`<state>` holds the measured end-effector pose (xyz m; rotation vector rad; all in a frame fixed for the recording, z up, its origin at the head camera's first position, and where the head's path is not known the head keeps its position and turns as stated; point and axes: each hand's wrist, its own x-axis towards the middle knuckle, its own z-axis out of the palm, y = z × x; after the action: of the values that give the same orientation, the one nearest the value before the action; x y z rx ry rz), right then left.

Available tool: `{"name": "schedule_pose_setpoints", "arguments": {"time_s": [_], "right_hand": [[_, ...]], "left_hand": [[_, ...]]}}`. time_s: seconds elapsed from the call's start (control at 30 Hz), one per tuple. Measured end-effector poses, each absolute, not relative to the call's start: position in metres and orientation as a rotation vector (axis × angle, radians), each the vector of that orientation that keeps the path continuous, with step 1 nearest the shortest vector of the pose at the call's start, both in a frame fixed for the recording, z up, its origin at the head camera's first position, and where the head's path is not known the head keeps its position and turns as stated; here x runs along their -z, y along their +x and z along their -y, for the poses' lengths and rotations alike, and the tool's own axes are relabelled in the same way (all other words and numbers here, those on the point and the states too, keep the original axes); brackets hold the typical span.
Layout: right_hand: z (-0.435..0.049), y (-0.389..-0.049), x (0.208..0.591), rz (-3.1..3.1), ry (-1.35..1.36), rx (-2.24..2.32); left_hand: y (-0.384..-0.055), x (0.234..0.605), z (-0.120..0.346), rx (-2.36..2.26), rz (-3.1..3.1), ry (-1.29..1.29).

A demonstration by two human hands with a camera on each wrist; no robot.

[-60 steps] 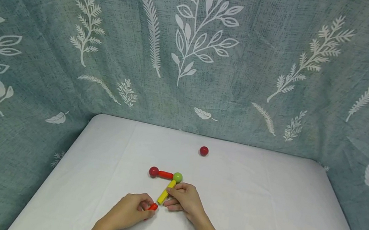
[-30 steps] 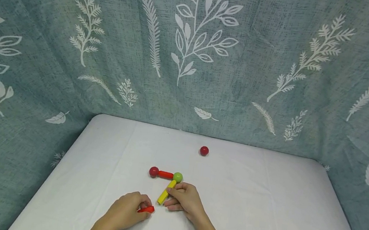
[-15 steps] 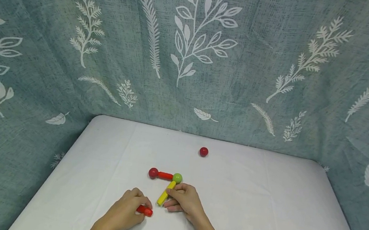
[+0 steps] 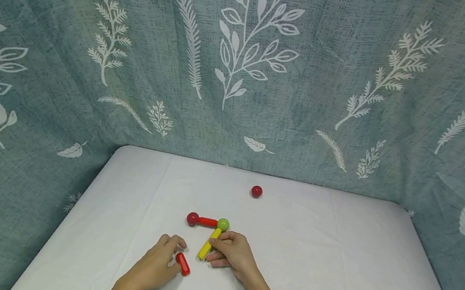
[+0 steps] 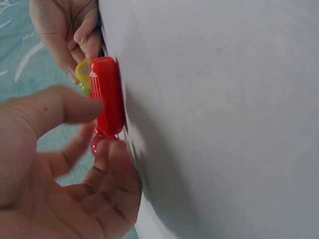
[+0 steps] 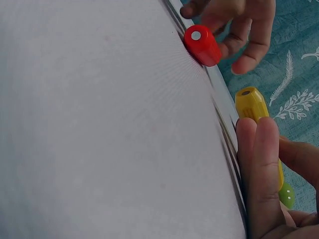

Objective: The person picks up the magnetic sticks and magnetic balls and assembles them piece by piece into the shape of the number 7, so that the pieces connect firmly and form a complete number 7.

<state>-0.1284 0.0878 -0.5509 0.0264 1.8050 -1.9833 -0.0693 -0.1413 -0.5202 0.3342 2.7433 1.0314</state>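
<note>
Left hand (image 4: 157, 265): entered from the lower left of the head frame, with the wrist angled up and to the right. The index finger is arched above the upper end of the loose red stick (image 4: 183, 264), and the thumb is held at its left side. The stick is not clasped; the fingers are parted and relaxed around it. Whether it is touched by the thumb cannot be settled.

Right hand (image 4: 233, 253): entered from the lower right, with the forearm slanted up and to the left. The yellow stick (image 4: 207, 248) is pinched between thumb and index finger; the remaining fingers are extended beneath. The stick is tilted, its upper end set against the green ball (image 4: 223, 224), its lower end directed toward the left hand.

The green ball is joined by the level red stick (image 4: 207, 222) to the left red ball (image 4: 192, 218). The far red ball (image 4: 256, 191) is seen well apart, at upper centre of the table (image 4: 311, 253).

Edges and room: the loose red stick is separated from the yellow stick by a narrow gap. White surface is extended broadly rightward to the slanted right edge. The far edge is bordered by the leaf-patterned curtain (image 4: 295, 138).
</note>
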Motion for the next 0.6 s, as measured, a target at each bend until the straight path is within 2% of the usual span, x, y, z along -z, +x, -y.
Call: {"name": "schedule_pose_setpoints", "arguments": {"time_s": [0.23,0.6], "right_hand": [[-0.0883,-0.1272,0.5497,-1.814,0.031,1.977],[-0.0877,-0.1273,0.5482,-1.824,0.04,1.97]], "left_hand": [[-0.0695,0.5224,0.138,-1.069,-2.693,0.167],[-0.0724,0.5223,0.1321,-1.085,-2.677,0.17]]}}
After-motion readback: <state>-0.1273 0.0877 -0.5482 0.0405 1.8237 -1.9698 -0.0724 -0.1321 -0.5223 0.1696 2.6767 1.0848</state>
